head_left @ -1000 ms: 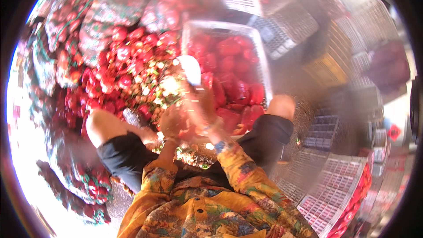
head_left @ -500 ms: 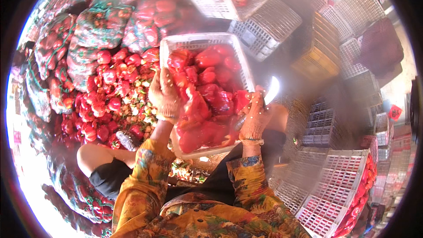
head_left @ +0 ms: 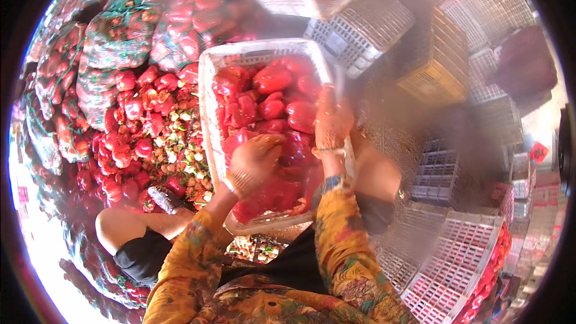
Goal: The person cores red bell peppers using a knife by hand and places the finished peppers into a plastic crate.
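Note:
A white plastic crate [head_left: 207, 84] of red bell peppers [head_left: 273, 79] stands in front of me. Over the peppers in its nearer half is my left hand [head_left: 257, 159], in a light work glove. Motion blurs its bent fingers, and whether they grip a pepper does not show. My right hand [head_left: 333, 123], gloved too, is at the crate's right rim. It is closed around a knife whose pale, smeared blade [head_left: 339, 78] shows faintly by the fingertips.
Loose red peppers [head_left: 135, 108] and cut cores [head_left: 186, 138] lie left of the crate, with net sacks of peppers [head_left: 117, 39] behind. White crates [head_left: 360, 27], a yellow crate [head_left: 441, 60] and a tipped white crate [head_left: 447, 258] stand at right. My bent legs flank the crate.
My left hand has moved from the crate's left rim in over the peppers. My right hand has risen along the right rim, and the blade is no longer clearly visible.

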Available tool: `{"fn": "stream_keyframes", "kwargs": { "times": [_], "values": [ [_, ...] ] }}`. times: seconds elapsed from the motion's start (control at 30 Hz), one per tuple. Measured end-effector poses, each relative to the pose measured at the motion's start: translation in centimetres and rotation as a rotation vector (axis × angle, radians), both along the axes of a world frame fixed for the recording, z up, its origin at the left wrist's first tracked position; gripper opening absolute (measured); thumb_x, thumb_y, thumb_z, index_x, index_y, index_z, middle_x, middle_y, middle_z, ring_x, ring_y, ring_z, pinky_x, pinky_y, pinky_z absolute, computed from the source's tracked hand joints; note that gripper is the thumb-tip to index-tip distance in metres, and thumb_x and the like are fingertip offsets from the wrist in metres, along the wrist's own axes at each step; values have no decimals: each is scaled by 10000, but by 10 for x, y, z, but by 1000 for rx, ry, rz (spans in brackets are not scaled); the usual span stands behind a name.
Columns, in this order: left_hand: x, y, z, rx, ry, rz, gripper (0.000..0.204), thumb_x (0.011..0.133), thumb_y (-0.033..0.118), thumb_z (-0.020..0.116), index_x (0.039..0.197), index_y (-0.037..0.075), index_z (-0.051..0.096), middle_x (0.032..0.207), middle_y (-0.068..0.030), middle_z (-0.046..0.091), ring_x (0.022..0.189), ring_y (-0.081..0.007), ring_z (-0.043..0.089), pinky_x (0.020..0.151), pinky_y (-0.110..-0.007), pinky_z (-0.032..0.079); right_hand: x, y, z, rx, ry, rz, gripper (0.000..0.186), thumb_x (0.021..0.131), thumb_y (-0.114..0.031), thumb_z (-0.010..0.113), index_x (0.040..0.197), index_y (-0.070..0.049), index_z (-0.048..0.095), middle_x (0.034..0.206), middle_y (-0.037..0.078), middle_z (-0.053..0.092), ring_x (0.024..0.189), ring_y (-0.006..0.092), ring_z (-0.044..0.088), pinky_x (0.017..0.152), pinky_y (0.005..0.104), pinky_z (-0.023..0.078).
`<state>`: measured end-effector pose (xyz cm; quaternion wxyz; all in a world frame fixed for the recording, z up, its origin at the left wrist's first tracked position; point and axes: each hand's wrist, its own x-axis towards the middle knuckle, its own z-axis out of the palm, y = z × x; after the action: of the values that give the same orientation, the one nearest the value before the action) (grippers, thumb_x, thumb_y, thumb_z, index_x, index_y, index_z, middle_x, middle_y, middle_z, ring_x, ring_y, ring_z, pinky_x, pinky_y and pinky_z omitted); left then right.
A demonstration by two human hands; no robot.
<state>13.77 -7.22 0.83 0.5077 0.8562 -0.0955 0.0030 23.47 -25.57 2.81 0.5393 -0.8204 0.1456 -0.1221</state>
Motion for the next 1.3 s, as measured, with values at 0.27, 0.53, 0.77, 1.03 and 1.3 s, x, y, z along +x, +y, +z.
{"fn": "stream_keyframes", "kwargs": {
  "times": [0.27, 0.53, 0.77, 1.03, 1.3],
  "values": [
    [-26, 116, -53, -930, -209, 990, 142, 972, 95, 638, 1084, 36, 704, 936, -23, 682, 777, -108, 609, 686, -273, 496, 32, 25, -80, -532, 170, 345, 379, 999, -398, 493, 981, -79, 698, 828, 214, 709, 797, 447, 683, 720, 555, 531],
    [10, 183, -176, -660, 117, 1217, 150, 924, 108, 637, 1049, 61, 704, 836, 42, 614, 695, -60, 534, 578, -204, 412, 46, 37, -104, -788, 148, 373, 369, 999, -408, 517, 998, -72, 668, 830, 227, 703, 786, 456, 676, 700, 555, 526],
    [175, 251, -262, -522, 205, 848, 210, 945, 156, 575, 1130, 85, 646, 861, -21, 624, 751, -151, 601, 665, -308, 490, 50, 38, -98, -785, 179, 332, 317, 987, -354, 572, 977, -52, 669, 836, 238, 693, 794, 467, 667, 690, 547, 518],
    [330, 328, -405, -123, 132, 832, 367, 879, 184, 682, 1230, 79, 658, 1076, -93, 695, 1013, -231, 660, 886, -388, 515, 48, 39, -107, -792, 98, 293, 241, 967, -279, 639, 958, -42, 684, 774, 218, 684, 721, 431, 669, 636, 490, 519],
    [304, 306, -391, -896, 158, 757, 393, 914, 272, 656, 1282, 139, 626, 1241, -85, 661, 1183, -281, 627, 922, -459, 553, 48, 40, -107, -796, 56, 284, 255, 970, -303, 633, 956, -53, 683, 754, 211, 683, 699, 420, 667, 625, 487, 510]
  ]
}}
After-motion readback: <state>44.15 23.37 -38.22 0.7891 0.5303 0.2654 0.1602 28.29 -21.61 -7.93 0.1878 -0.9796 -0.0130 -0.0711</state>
